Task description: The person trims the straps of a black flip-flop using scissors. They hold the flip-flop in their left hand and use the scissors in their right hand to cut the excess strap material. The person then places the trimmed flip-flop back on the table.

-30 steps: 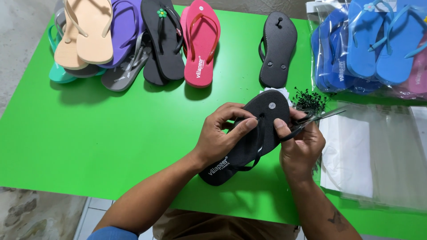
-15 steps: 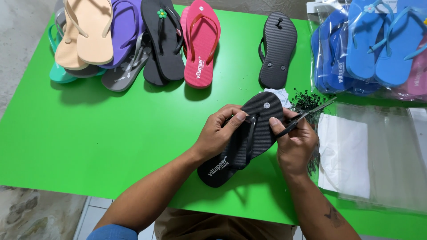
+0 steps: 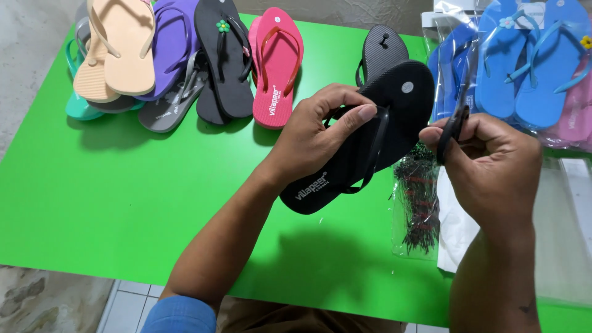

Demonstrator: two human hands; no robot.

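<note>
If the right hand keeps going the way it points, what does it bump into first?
Probably the black flip-flop in the left hand. The right hand and its dark tool point up-left toward its toe end; depth is unclear.

A single head view looks steeply down, close above the fingers (image 3: 361,114), onto the green table (image 3: 111,197).

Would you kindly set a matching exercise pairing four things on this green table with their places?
1. black sandal
2. pink sandal
3. blue sandals
4. black tool

a. in clear bags, far right
b. right hand
c. left hand
d. lying on the table, beside the far-left pile

Pairs: 1-c, 2-d, 3-a, 4-b
</note>
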